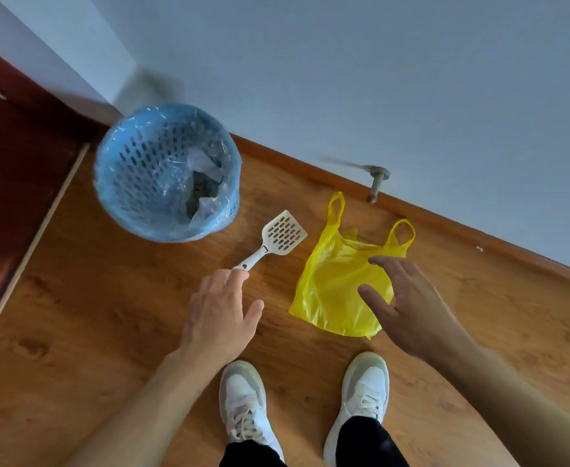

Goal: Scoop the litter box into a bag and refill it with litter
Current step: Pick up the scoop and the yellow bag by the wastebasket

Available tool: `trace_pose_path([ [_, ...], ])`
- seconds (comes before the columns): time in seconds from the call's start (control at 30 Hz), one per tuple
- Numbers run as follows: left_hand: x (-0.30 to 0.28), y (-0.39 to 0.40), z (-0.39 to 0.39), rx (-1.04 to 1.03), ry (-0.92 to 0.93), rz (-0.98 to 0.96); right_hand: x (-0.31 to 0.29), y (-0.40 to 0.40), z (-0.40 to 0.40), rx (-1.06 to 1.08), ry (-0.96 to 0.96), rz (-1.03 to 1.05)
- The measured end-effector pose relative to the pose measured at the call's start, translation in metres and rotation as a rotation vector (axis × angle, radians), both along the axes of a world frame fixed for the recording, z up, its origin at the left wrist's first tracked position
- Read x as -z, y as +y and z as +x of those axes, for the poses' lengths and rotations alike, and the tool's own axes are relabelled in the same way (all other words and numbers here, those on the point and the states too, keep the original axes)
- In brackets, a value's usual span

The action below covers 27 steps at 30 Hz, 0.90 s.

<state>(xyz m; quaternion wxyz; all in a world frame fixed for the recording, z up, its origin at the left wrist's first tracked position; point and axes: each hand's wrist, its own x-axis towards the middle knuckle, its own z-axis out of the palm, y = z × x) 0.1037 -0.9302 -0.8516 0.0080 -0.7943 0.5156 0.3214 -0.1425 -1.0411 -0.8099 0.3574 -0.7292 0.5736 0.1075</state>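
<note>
A white slotted litter scoop (278,239) lies on the wooden floor, handle pointing toward me. My left hand (218,310) hovers over the handle's end with fingers spread, fingertips at or just above it. A yellow plastic bag (336,281) with two loop handles lies flat on the floor to the scoop's right. My right hand (400,306) is open above the bag's right side, fingers apart, holding nothing. No litter box is in view.
A blue perforated waste basket (135,170) lined with clear plastic stands at the back left by the wall. A metal door stopper (376,182) sticks out of the skirting board. A dark red door or cabinet (7,170) is at left. My white shoes (243,406) are below.
</note>
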Motion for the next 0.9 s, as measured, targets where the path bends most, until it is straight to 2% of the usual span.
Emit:
trace_pose_path([
  [0.2, 0.122, -0.005, 0.002, -0.033, 0.02, 0.023, 0.108, -0.017, 0.016, -0.014, 0.005, -0.006],
  [0.37, 0.192, -0.007, -0.001, -0.02, -0.021, 0.038, 0.166, -0.017, 0.026, -0.011, -0.02, -0.018],
  [0.53, 0.23, -0.01, 0.004, 0.01, -0.089, 0.036, 0.213, -0.017, 0.039, -0.05, 0.052, 0.036],
  [0.67, 0.252, -0.016, 0.009, 0.057, -0.076, 0.095, 0.239, -0.024, 0.055, -0.074, 0.14, 0.065],
  [0.8, 0.262, -0.023, 0.011, 0.119, -0.09, 0.115, 0.257, -0.038, 0.07, -0.03, 0.222, 0.098],
  [0.9, 0.264, -0.024, 0.011, 0.172, -0.112, 0.061, 0.26, -0.044, 0.077, 0.027, 0.221, 0.035],
])
